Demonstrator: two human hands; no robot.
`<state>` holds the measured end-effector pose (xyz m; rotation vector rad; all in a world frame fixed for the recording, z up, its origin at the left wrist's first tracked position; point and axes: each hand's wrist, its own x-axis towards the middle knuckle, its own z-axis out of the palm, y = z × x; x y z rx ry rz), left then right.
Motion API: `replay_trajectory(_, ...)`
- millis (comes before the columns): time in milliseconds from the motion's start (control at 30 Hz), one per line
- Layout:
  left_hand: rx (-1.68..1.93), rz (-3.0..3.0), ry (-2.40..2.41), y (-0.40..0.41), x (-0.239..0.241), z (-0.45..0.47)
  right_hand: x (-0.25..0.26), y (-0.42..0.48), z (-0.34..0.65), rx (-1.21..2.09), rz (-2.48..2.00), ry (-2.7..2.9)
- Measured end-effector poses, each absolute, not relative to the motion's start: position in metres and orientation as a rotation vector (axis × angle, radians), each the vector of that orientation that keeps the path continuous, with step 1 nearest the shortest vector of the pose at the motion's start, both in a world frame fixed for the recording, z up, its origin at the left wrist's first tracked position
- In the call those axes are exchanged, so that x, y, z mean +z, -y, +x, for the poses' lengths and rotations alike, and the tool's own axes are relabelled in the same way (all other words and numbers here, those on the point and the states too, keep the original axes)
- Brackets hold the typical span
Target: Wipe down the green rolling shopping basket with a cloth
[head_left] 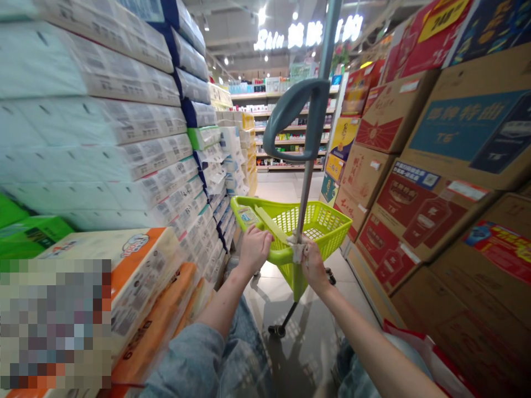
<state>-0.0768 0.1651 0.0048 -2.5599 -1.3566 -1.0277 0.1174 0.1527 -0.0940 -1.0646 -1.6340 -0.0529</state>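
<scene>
A lime-green plastic shopping basket cart (332, 229) stands in front of me, its grey metal pole (306, 193) rising past a grey-blue loop handle (271, 130). My left hand (254, 250) is closed over the near left rim of the basket, beside a label on that rim. My right hand (314, 266) is closed on a crumpled white wipe (297, 252), pressed around the base of the pole where it meets the basket. Part of the wipe is hidden by my fingers. A pale green flap (271, 224) slants across the basket's inside.
Stacked white tissue packs (103, 121) rise on the left, with orange-and-cream packs (141, 265) close by my left arm. Cardboard cartons (464, 116) are piled on the right. Product shelves (286, 113) stand at the aisle's far end. The cart's wheels (277, 330) rest on the tiled floor.
</scene>
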Motion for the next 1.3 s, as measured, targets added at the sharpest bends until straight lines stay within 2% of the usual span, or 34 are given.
replay_trajectory(133,-1.024,-2.519,1.375,-0.162,0.003,-0.070,-0.114,-0.132,0.094,-0.278,-1.140,1.504)
replay_trajectory(267,-1.058,-2.511,1.388,-0.159,0.002,-0.064,-0.120,-0.120,0.072,-0.320,-1.211,1.545)
replay_trajectory(667,-1.247,-2.518,1.373,-0.160,-0.007,-0.059,-0.054,-0.130,0.081,-0.339,-0.979,1.856)
replay_trajectory(967,-1.311,-2.509,1.396,-0.164,-0.011,-0.057,-0.013,-0.128,0.082,-0.258,-1.373,2.030)
replay_trajectory(1100,-1.300,-2.536,1.391,-0.160,-0.011,-0.056,-0.011,-0.124,0.083,-0.214,-1.434,2.030)
replay_trajectory(1300,-1.414,-2.525,1.288,-0.157,-0.010,-0.063,-0.021,-0.119,0.095,-0.200,-1.269,2.010)
